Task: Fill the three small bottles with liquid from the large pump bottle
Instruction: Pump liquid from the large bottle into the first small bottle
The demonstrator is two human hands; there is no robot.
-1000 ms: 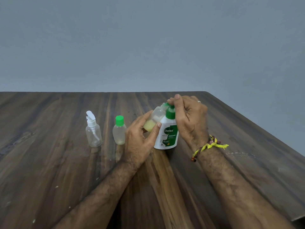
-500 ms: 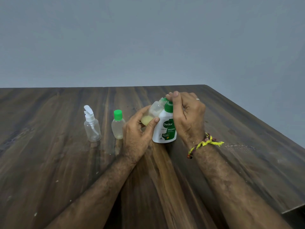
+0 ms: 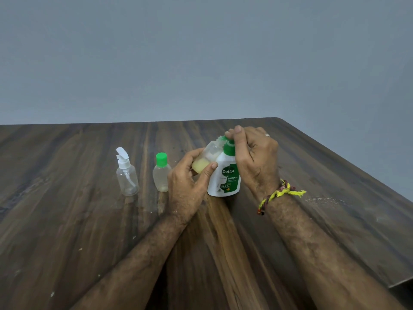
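The white pump bottle (image 3: 225,177) with a green pump and label stands on the wooden table (image 3: 67,220). My right hand (image 3: 254,159) wraps its green pump head from behind, fingers curled over the top. My left hand (image 3: 190,182) grips a small clear bottle (image 3: 206,158), tilted with its open mouth up at the pump spout; pale yellow liquid sits in its lower end. To the left stand a small bottle with a green cap (image 3: 161,173) and a clear spray bottle with a white nozzle (image 3: 126,175).
The table's right edge (image 3: 357,175) runs diagonally close behind my right wrist, with a corner at the lower right. A plain grey wall lies behind the table.
Both hands and bottles keep the same pose around the pump. The camera has shifted slightly, so everything sits a little differently in the picture.
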